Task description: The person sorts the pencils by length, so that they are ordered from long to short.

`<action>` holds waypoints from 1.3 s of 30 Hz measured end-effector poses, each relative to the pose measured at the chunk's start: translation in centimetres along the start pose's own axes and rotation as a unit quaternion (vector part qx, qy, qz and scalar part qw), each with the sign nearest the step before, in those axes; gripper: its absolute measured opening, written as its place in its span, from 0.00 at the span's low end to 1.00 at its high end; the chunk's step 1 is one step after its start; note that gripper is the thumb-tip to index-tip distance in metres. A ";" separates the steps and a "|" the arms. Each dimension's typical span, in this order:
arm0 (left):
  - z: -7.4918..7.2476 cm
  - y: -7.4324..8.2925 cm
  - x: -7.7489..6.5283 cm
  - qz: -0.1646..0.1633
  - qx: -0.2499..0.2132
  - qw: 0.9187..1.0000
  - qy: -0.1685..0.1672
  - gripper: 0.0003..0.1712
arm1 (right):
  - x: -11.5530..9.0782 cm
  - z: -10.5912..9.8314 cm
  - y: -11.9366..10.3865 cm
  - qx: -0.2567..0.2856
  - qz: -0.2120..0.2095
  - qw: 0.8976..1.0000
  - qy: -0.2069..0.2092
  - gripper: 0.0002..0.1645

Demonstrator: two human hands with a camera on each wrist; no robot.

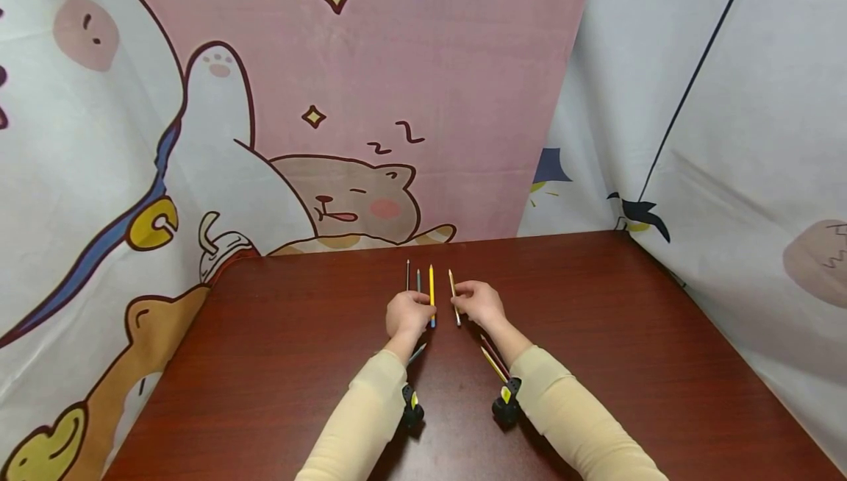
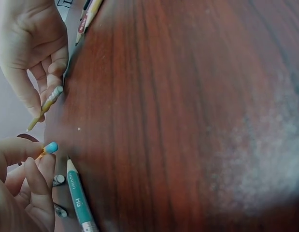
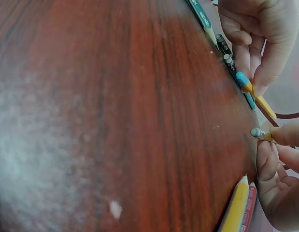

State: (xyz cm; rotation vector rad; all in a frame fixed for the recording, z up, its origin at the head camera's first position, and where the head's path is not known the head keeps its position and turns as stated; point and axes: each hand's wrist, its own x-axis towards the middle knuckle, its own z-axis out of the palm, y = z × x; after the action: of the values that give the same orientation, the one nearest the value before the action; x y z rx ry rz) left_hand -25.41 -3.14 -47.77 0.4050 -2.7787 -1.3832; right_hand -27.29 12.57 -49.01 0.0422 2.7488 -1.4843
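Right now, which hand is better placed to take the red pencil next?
Probably the right hand, though pinching another pencil: the red pencil lies near its wrist, the left hand farther off.

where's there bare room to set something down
Bare tabletop lies left of the left sleeve and right of the right sleeve. Crowded: around the left hand and right hand, both pinching pencils with others close by.

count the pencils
7: blue-ended pencil in left hand, pale-ended pencil in right hand, black and teal at left hand, green by left sleeve, yellow and red by right sleeve; others possibly hidden
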 end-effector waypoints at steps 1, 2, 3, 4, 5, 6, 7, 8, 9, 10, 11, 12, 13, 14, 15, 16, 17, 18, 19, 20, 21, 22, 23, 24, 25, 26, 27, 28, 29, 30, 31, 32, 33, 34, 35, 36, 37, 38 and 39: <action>0.0 0.0 0.0 0.000 0.004 1.000 0.002 0.08 | 0.0 0.0 0.0 -0.002 0.001 1.000 0.001 0.19; 0.1 0.0 0.0 -0.001 0.009 1.000 0.002 0.07 | 0.0 0.0 0.0 -0.003 0.001 1.000 0.002 0.19; 0.1 0.0 0.0 0.001 0.014 1.000 0.004 0.07 | 0.1 0.0 -0.1 -0.003 0.002 1.000 0.002 0.19; 0.1 0.1 0.0 0.002 0.020 1.000 0.004 0.06 | 0.1 0.1 -0.1 -0.005 0.003 1.000 0.003 0.19; 0.1 0.1 0.0 0.005 0.026 1.000 0.005 0.06 | 0.1 0.1 -0.1 -0.006 0.004 1.000 0.004 0.19; 0.1 0.1 0.0 0.009 0.031 0.999 0.005 0.06 | 0.1 0.1 -0.2 -0.007 0.004 1.000 0.005 0.19; 0.1 0.1 0.0 0.013 0.036 0.999 0.006 0.06 | 0.1 0.1 -0.2 -0.009 0.002 1.000 0.006 0.19; 0.1 0.1 0.0 0.018 0.041 0.999 0.006 0.06 | 0.1 0.2 -0.2 -0.009 0.002 1.000 0.006 0.19; 0.2 0.1 -0.1 0.023 0.045 0.999 0.007 0.06 | 0.1 0.2 -0.3 -0.011 0.001 1.000 0.007 0.18; 0.2 0.1 0.0 0.026 0.048 0.998 0.007 0.06 | 0.1 0.2 -0.3 -0.013 0.000 1.000 0.008 0.18; 0.2 0.1 -0.1 0.029 0.049 0.998 0.008 0.06 | 0.1 0.2 -0.3 -0.015 0.000 1.000 0.008 0.18; 0.2 0.1 -0.1 0.031 0.050 0.998 0.009 0.06 | 0.1 0.2 -0.4 -0.016 0.000 1.000 0.008 0.18; 0.2 0.1 -0.1 0.032 0.049 0.998 0.009 0.06 | 0.1 0.3 -0.4 -0.017 0.000 1.000 0.007 0.18; 0.2 0.1 -0.1 0.033 0.047 0.998 0.010 0.06 | 0.1 0.3 -0.5 -0.017 0.002 1.000 0.007 0.19; 0.2 0.1 -0.1 0.033 0.044 0.998 0.010 0.06 | 0.1 0.3 -0.6 -0.019 0.002 1.000 0.007 0.19; 0.2 0.1 -0.2 0.033 0.042 0.999 0.010 0.06 | 0.1 0.3 -0.6 -0.019 0.003 1.000 0.006 0.19; 0.2 0.1 -0.2 0.033 0.039 0.999 0.010 0.06 | 0.1 0.3 -0.6 -0.021 0.005 1.000 0.006 0.19; 0.1 0.2 -0.2 0.034 0.037 0.999 0.008 0.06 | 0.1 0.3 -0.7 -0.022 0.006 1.000 0.005 0.19; 0.1 0.2 -0.3 0.034 0.035 0.999 0.006 0.07 | 0.1 0.3 -0.7 -0.024 0.008 1.000 0.005 0.19; 0.1 0.2 -0.3 0.035 0.033 0.999 0.004 0.07 | 0.1 0.2 -0.7 -0.026 0.008 1.000 0.005 0.19; 0.1 0.2 -0.4 0.036 0.031 0.999 0.002 0.07 | 0.1 0.2 -0.7 -0.029 0.009 1.000 0.005 0.19; 0.0 0.2 -0.4 0.037 0.029 0.999 0.001 0.07 | 0.1 0.2 -0.7 -0.031 0.009 0.999 0.005 0.20; 0.0 0.3 -0.4 0.038 0.027 0.999 -0.001 0.07 | 0.1 0.2 -0.7 -0.032 0.008 0.999 0.005 0.20; 0.0 0.3 -0.4 0.039 0.026 0.999 -0.002 0.07 | 0.2 0.2 -0.7 -0.033 0.008 0.999 0.006 0.20; -0.1 0.3 -0.4 0.039 0.024 0.999 -0.003 0.07 | 0.2 0.2 -0.7 -0.034 0.008 0.999 0.006 0.20; -0.1 0.3 -0.5 0.040 0.023 0.999 -0.004 0.06 | 0.2 0.2 -0.7 -0.034 0.007 0.999 0.007 0.20; -0.1 0.3 -0.5 0.041 0.021 0.999 -0.005 0.06 | 0.2 0.2 -0.7 -0.033 0.007 0.999 0.008 0.20; -0.1 0.3 -0.5 0.042 0.019 0.999 -0.006 0.06 | 0.2 0.2 -0.7 -0.033 0.008 0.999 0.010 0.20; -0.1 0.3 -0.5 0.044 0.017 0.999 -0.008 0.06 | 0.2 0.2 -0.7 -0.033 0.009 0.999 0.011 0.19; -0.1 0.3 -0.5 0.046 0.014 0.999 -0.009 0.06 | 0.2 0.2 -0.6 -0.033 0.008 0.999 0.012 0.19; -0.1 0.3 -0.5 0.050 0.012 0.999 -0.009 0.05 | 0.2 0.2 -0.6 -0.032 0.008 0.999 0.012 0.19; -0.1 0.3 -0.5 0.058 0.014 0.998 -0.008 0.05 | 0.2 0.3 -0.6 -0.032 0.009 0.999 0.012 0.20; -0.1 0.2 -0.5 0.065 0.015 0.998 -0.005 0.05 | 0.2 0.3 -0.5 -0.032 0.009 0.999 0.012 0.20; -0.2 0.2 -0.5 0.072 0.017 0.997 -0.004 0.05 | 0.2 0.3 -0.5 -0.031 0.009 0.999 0.012 0.20; -0.2 0.1 -0.5 0.081 0.020 0.996 -0.001 0.05 | 0.2 0.3 -0.5 -0.030 0.009 0.999 0.011 0.20; -0.2 0.1 -0.4 0.090 0.022 0.996 0.001 0.06 | 0.2 0.2 -0.5 -0.028 0.009 0.999 0.011 0.20; -0.2 0.0 -0.4 0.099 0.024 0.995 0.002 0.07 | 0.2 0.2 -0.5 -0.027 0.010 1.000 0.011 0.20; -0.2 0.0 -0.4 0.107 0.027 0.994 0.003 0.07 | 0.2 0.2 -0.4 -0.027 0.010 1.000 0.011 0.20; -0.1 -0.1 -0.4 0.113 0.027 0.993 0.002 0.08 | 0.2 0.2 -0.4 -0.026 0.011 1.000 0.011 0.20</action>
State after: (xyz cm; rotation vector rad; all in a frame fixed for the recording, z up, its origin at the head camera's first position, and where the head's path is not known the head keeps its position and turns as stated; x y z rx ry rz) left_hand -25.02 -3.23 -47.75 0.0894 -2.7598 -1.2581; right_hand -27.51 12.17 -48.76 0.0877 2.7941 -1.4152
